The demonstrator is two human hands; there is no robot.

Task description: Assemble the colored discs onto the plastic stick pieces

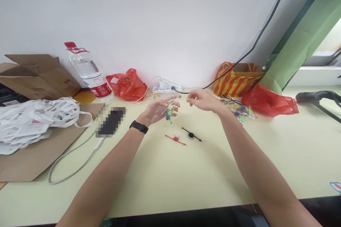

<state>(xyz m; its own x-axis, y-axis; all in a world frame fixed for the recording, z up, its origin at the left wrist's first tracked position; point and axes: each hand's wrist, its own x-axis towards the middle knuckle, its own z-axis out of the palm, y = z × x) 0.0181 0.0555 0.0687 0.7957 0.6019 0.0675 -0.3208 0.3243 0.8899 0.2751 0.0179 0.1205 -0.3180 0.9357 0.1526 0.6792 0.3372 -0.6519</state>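
My left hand (160, 110), a black band on its wrist, is raised over the table, fingers curled round small green, blue and white plastic pieces (169, 112) that seem to be in a clear wrapper. To its right, a short gap away, my right hand (200, 100) has its fingers bent together in a pinch. Whether anything sits between those fingertips is too small to see. Below the hands, a black arrow-shaped pointer with a round centre (191, 135) lies on the table. Beside it is a thin red pointer (176, 139).
Small colourful pieces in clear wrappers (241, 110) lie beyond my right forearm, by a red plastic bag (270, 101) and a striped bag (234, 79). Leftward are a phone (110, 122) on a cable, white straps (39, 124), a large bottle (92, 74) and a cardboard box (39, 74).
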